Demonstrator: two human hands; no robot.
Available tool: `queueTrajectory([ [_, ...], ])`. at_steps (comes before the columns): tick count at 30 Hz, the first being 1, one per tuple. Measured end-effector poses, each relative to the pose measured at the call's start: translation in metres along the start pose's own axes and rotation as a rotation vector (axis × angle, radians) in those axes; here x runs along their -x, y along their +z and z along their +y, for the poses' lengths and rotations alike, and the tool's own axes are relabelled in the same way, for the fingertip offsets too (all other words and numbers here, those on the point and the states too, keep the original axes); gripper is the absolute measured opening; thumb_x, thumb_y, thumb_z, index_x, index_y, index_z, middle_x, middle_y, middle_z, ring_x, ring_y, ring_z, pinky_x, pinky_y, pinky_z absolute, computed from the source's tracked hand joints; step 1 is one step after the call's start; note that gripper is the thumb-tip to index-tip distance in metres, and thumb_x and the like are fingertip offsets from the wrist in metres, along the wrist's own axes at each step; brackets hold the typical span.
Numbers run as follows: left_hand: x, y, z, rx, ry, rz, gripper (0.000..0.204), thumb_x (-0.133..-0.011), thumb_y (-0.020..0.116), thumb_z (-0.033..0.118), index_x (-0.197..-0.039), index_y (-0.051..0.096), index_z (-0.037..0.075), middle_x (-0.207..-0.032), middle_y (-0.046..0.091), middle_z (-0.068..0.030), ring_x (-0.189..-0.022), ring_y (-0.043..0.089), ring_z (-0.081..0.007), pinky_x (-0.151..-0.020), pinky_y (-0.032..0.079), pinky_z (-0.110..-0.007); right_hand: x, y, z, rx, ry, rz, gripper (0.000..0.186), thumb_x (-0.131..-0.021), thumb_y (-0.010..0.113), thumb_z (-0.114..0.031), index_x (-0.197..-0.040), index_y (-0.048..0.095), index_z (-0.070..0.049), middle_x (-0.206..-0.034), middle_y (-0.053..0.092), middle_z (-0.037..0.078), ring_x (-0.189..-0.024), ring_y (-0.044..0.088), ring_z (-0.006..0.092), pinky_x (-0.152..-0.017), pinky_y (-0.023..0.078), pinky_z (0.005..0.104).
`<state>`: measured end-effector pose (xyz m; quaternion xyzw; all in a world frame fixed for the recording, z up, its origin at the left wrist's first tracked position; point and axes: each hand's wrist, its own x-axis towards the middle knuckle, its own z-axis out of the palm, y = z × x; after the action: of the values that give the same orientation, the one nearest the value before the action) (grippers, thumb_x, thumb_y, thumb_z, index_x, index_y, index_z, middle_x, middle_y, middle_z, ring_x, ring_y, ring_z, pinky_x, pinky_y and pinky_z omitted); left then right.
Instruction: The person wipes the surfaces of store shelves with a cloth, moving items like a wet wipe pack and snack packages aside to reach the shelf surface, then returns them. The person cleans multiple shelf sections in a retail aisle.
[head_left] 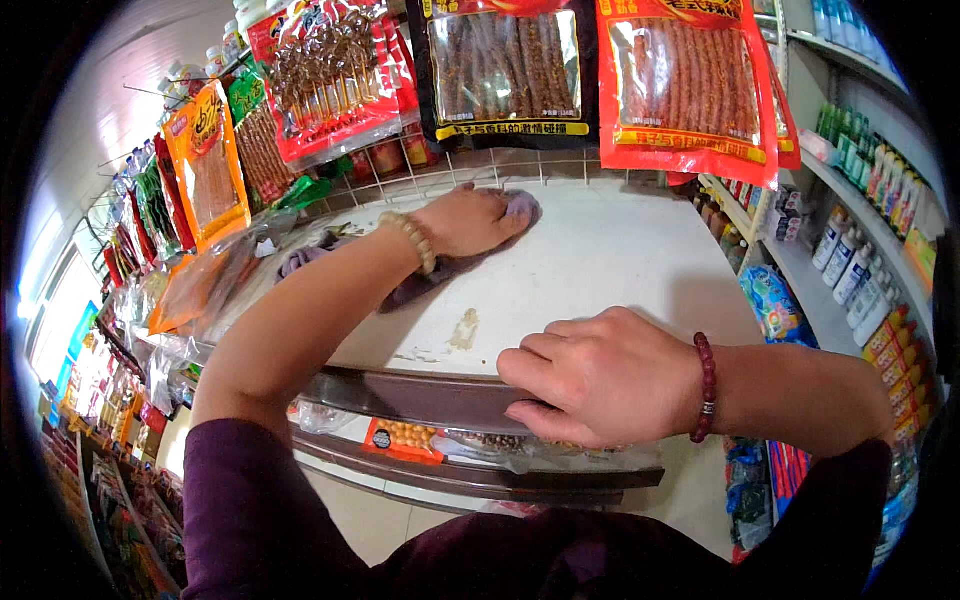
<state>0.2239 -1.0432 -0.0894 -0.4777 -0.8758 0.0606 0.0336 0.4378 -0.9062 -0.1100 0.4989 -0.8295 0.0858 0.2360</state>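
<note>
My left hand [468, 222], with a pale beaded bracelet at the wrist, presses a purple-grey cloth [522, 212] against the back of a white shelf top [600, 260]. More of the cloth bunches out beneath my wrist and to the left of my forearm. At the front of the same shelf, my right hand [605, 378] is closed over its dark brown edge strip [420, 393], fingers curled above and thumb lower down. A dark red bead bracelet circles that wrist. A pale stain [465, 329] marks the white surface between my hands.
Snack packets hang along the back wire grid, including a red one [690, 90] and a black one [508, 75]. Loose clear plastic wrapping [205, 280] lies at the left. Below sits a lower shelf with packets [403, 440]. Bottles [855, 265] line the right-hand shelving.
</note>
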Motion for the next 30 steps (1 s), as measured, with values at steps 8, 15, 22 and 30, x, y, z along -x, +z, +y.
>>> queueTrajectory([
  [8, 0.106, -0.007, 0.018, 0.197, 0.22, 0.097, 0.046, -0.099, 0.032, 0.038, -0.125, 0.049, 0.004, -0.129, 0.052, -0.0178, -0.123, 0.044, -0.0333, -0.11, 0.021, -0.05, 0.006, 0.007, 0.01, -0.142, -0.006, 0.072, 0.024, -0.083, 0.062, -0.026, -0.083, 0.047, -0.007, -0.07, 0.055, 0.007, -0.066, 0.061, 0.0249, -0.051, 0.049, 0.0381],
  [15, 0.049, 0.001, 0.009, 0.004, 0.153, 0.143, 0.056, -0.099, 0.024, 0.043, -0.122, 0.052, 0.001, -0.129, 0.052, -0.0195, -0.125, 0.042, -0.0354, -0.108, 0.026, -0.05, -0.003, -0.01, -0.003, -0.041, 0.166, -0.203, 0.022, -0.083, 0.061, -0.025, -0.097, 0.055, -0.01, -0.084, 0.058, 0.006, -0.076, 0.061, 0.0229, -0.066, 0.051, 0.0361],
  [22, -0.008, -0.013, 0.01, -0.138, -0.014, -0.064, 0.059, -0.097, 0.023, 0.043, -0.106, 0.058, -0.004, -0.114, 0.057, -0.0251, -0.104, 0.054, -0.0395, -0.098, 0.036, -0.048, 0.005, -0.002, 0.002, -0.07, 0.075, -0.167, 0.027, -0.085, 0.059, -0.023, -0.108, 0.056, -0.011, -0.094, 0.06, 0.002, -0.082, 0.062, 0.0183, -0.072, 0.051, 0.0331],
  [30, 0.081, -0.007, 0.002, 0.039, 0.236, 0.11, 0.047, -0.097, 0.031, 0.036, -0.116, 0.054, 0.0, -0.121, 0.055, -0.0222, -0.115, 0.049, -0.0357, -0.103, 0.03, -0.047, 0.007, -0.005, 0.004, -0.018, 0.08, -0.089, 0.018, -0.084, 0.058, -0.023, -0.099, 0.057, -0.013, -0.082, 0.057, 0.002, -0.072, 0.061, 0.0186, -0.062, 0.05, 0.0328],
])
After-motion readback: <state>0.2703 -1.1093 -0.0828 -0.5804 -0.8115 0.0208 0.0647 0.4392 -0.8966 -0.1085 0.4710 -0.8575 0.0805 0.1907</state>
